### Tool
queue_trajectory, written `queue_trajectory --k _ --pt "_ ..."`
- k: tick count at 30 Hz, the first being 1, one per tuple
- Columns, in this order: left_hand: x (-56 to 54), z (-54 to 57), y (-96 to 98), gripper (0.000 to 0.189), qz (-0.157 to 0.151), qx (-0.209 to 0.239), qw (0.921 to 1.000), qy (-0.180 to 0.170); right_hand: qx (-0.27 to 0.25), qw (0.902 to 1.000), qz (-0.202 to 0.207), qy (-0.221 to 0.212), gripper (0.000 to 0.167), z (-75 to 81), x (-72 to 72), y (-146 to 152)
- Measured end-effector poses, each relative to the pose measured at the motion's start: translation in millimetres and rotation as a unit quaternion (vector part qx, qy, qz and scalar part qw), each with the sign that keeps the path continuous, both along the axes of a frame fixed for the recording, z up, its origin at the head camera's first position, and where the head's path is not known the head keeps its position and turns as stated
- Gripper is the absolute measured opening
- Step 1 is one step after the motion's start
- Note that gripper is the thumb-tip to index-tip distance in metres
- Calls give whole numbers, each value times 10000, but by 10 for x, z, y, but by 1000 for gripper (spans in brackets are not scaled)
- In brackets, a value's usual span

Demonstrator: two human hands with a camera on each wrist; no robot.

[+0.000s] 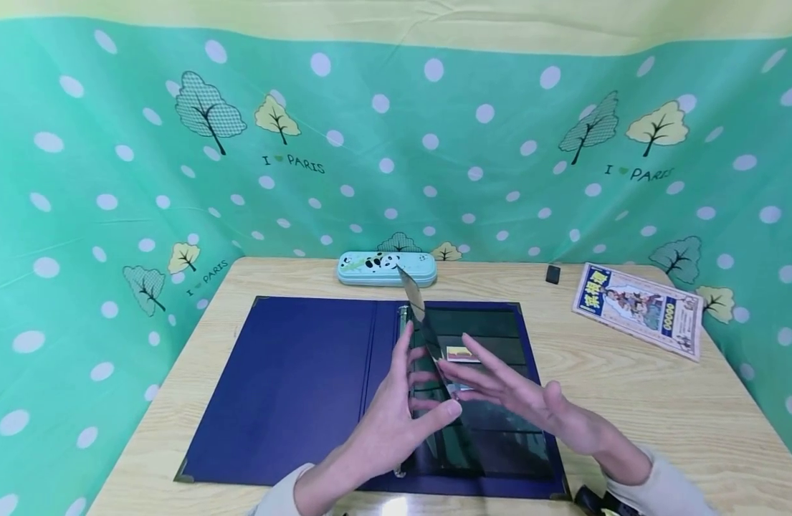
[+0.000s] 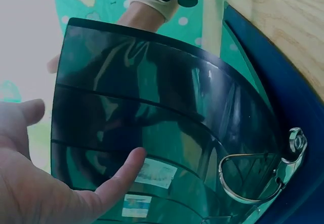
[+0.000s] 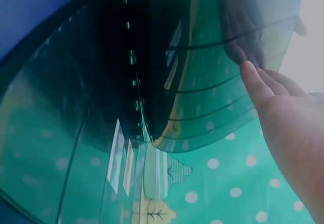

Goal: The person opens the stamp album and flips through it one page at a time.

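Observation:
A blue ring-binder stamp album (image 1: 292, 380) lies spread on the table. One dark clear page (image 1: 413, 297) stands raised from the rings (image 2: 296, 142), bowed, between both hands. My left hand (image 1: 396, 412) is on the page's left side, fingers extended and thumb apart; in the left wrist view a fingertip meets the page beside a pale stamp (image 2: 156, 172), with a second stamp (image 2: 136, 206) below. From the other side, my right hand (image 1: 518, 394) touches the page with straight fingertips (image 3: 248, 69). Another stamp (image 1: 459, 354) shows on the dark page underneath.
Behind the album, a light-blue panda pencil case (image 1: 386, 268) sits at the table's back edge. To the right are a small black object (image 1: 552, 274) and a printed booklet (image 1: 637, 308). A green dotted cloth (image 1: 434, 143) hangs around the wooden table (image 1: 628, 416).

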State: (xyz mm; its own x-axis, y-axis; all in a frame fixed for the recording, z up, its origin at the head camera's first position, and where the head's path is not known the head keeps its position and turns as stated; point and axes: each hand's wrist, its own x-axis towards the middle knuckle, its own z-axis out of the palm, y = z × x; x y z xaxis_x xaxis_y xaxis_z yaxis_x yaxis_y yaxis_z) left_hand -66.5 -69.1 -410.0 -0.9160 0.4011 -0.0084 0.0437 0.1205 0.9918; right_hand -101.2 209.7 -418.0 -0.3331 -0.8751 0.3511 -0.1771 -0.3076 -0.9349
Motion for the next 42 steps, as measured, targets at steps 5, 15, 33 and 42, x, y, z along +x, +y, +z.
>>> queue_trajectory --k 5,15,33,42 --pt "6 33 -10 113 95 -65 9999 43 -57 10000 36 1 90 -31 0 -38" --pt "-39 170 -153 100 339 -316 9969 638 -88 9950 -918 379 88 -25 -70 15" --pt "-156 421 -673 85 783 -119 9953 554 1165 9263 -3239 1532 68 -132 -161 183" --pt "-232 470 -893 84 643 -213 9960 591 1417 9133 -3571 1353 56 -117 -202 283"
